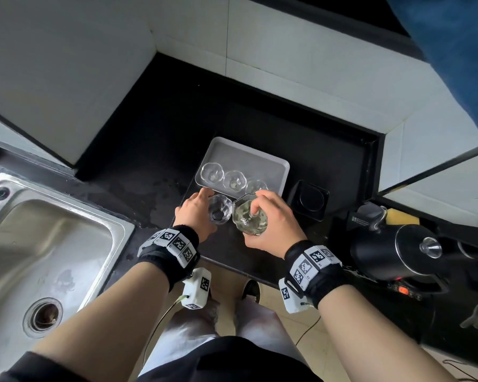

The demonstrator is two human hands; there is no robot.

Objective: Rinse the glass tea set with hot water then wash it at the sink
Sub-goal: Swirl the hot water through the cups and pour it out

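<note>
Glass pot [246,224]: gripped by right hand [273,219], fingers curled over its top.
Cup [218,212]: just left of it, held in left hand [193,213].

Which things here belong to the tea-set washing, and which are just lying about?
In the job: left hand, holding a glass bowl; right hand, gripping the teapot; three cups on the tray; kettle; sink.
Lying about: black square stand; yellow block behind the kettle.
</note>
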